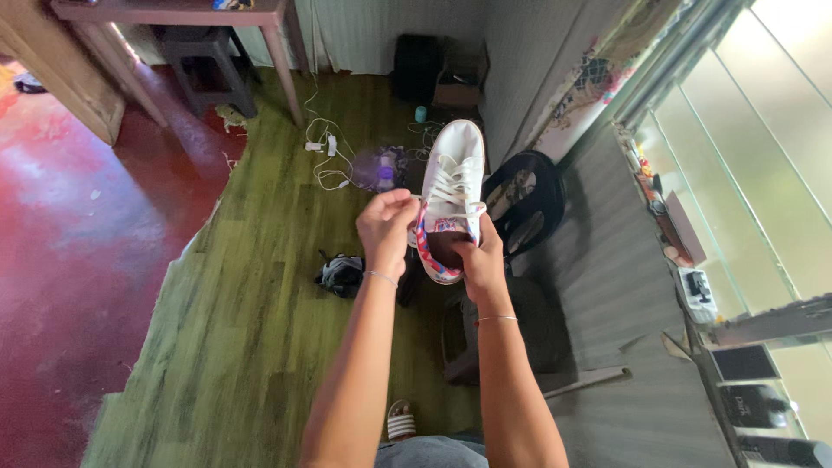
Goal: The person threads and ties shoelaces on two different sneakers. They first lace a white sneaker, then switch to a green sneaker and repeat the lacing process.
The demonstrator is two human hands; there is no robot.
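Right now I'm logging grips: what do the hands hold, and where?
A white sneaker: right hand grips its heel end; left hand pinches by the collar, likely a lace.

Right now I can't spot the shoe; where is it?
In the head view, the shoe is at centre, held up between the left hand and right hand, above the green floor.

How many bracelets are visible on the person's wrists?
2: one thin bracelet on the left wrist, one on the right wrist, below the white sneaker both hands hold.
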